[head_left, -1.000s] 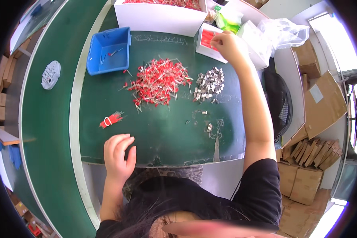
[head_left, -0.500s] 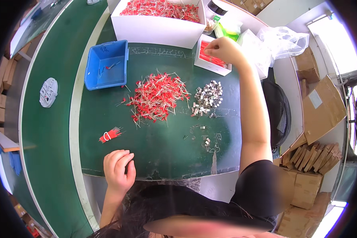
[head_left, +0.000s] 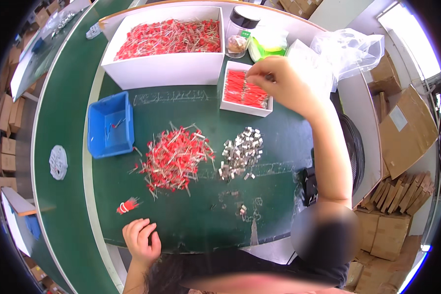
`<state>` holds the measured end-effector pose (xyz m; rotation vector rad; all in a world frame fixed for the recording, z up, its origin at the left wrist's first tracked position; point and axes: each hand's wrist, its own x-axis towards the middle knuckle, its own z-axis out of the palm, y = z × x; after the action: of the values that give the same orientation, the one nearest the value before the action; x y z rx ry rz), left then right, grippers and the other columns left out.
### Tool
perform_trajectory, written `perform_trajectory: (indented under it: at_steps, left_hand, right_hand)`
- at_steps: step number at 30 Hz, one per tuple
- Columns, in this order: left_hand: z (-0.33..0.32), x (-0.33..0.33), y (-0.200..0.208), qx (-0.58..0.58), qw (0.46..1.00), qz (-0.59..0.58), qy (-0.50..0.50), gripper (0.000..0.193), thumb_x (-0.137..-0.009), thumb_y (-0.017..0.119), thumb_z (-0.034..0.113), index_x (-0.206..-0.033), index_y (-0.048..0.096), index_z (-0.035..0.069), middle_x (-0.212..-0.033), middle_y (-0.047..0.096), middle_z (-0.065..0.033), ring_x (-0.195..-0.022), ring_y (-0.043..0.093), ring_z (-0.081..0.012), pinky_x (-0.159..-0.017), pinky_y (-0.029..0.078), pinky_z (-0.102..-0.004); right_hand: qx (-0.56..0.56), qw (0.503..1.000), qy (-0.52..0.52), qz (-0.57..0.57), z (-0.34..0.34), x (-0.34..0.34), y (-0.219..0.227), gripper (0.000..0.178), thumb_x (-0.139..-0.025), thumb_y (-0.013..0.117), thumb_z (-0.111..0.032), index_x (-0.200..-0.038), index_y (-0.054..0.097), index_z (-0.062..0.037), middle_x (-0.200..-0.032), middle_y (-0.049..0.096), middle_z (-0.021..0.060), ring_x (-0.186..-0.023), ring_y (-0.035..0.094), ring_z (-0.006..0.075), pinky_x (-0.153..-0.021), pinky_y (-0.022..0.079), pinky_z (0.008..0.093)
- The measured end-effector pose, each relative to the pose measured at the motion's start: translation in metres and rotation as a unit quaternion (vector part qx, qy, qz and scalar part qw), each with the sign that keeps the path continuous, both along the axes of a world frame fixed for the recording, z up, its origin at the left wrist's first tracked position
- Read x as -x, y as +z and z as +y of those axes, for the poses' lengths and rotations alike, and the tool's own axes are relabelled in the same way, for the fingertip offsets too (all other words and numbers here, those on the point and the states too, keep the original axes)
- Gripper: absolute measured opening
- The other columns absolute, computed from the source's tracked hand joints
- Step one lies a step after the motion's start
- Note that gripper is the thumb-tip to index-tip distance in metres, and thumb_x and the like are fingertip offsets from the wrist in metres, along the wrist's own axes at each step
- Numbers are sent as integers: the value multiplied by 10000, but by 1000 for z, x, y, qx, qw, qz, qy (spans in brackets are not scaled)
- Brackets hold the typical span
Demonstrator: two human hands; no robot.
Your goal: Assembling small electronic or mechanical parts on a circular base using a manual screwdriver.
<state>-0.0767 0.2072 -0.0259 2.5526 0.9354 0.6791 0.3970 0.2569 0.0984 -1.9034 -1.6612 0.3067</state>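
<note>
My right hand (head_left: 284, 83) reaches over a small white box (head_left: 245, 111) filled with red pieces (head_left: 241, 90) that have thin wire leads. Its fingertips are pinched together at the box's right side; whatever they may hold is too small to make out. Near the table's front edge, my left hand (head_left: 142, 240) rests with loosely bent fingers, thumb apart and nothing visible in it. Just beyond it lies a small bundle of red leaded pieces (head_left: 128, 205) tied with a white band. A loose heap of red leaded components (head_left: 176, 159) covers the middle of the green table.
A blue bin (head_left: 110, 147) with a few pieces stands at left. Behind the heap is a large white box (head_left: 166, 71) full of red components. Small metallic-white parts (head_left: 242, 152) lie right of the heap. A dark-lidded jar (head_left: 238, 36) and clear plastic bag (head_left: 350, 51) stand far right.
The view has tilted, so the table's things appear lower and more of the large box shows. My right hand stays over the small box, fingers still pinched; my left hand remains near the edge.
</note>
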Motion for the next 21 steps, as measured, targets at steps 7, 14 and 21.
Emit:
perform_trajectory:
  at_steps: [7,14,21]
  left_hand:
    - [1,-2,3,-25,998,57,13,284,-731,672,26,-1001,664,114,-1078,622,-83,-964,610,-298,-850,438,-422]
    - [4,-1,-2,-17,998,58,12,288,-729,678,19,-992,663,135,-1063,615,-72,-954,605,-287,-845,431,-420]
    - [4,-2,7,-18,997,62,31,327,-676,666,-29,-951,690,144,-1073,622,-58,-997,603,-306,-878,473,-441]
  right_hand:
    - [257,912,73,-311,42,-10,-24,80,-803,719,-183,-835,737,-112,-837,705,90,-793,680,286,-680,536,391]
    - [245,910,120,-313,58,-15,-45,96,-804,726,-212,-826,733,-119,-812,692,74,-794,688,282,-692,545,407]
    - [61,966,113,-225,35,-8,-17,70,-845,705,-133,-896,717,-87,-859,688,95,-775,674,294,-669,527,405]
